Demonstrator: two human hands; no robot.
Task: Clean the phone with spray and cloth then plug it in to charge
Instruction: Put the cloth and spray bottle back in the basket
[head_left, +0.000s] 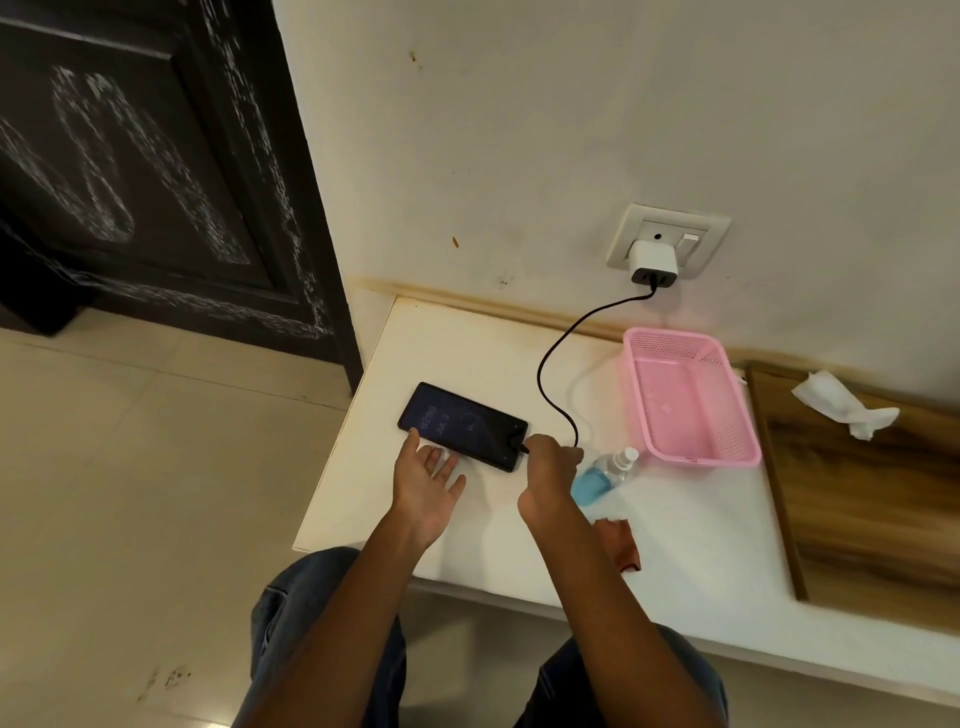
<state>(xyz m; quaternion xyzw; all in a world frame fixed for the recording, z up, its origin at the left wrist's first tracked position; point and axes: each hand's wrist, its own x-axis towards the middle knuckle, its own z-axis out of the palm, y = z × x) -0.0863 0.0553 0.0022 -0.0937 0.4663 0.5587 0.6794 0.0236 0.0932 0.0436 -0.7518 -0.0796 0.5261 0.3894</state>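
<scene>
Currently phone (462, 427) flat near counter (691, 525) left edge, screen lit, left hand (428, 480) released with fingertips at its near edge, right hand (550, 460) pinching black cable (545, 374) at plugged-in end.

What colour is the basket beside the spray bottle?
Pink basket, seen best in the head view.

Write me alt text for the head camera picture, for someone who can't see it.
A person's right hand holds a black charging cable at the end of a lit phone lying on a white table, while the open left hand steadies the phone's near edge. The cable runs to a white charger in the wall socket; a spray bottle and an empty pink basket sit nearby.
</scene>
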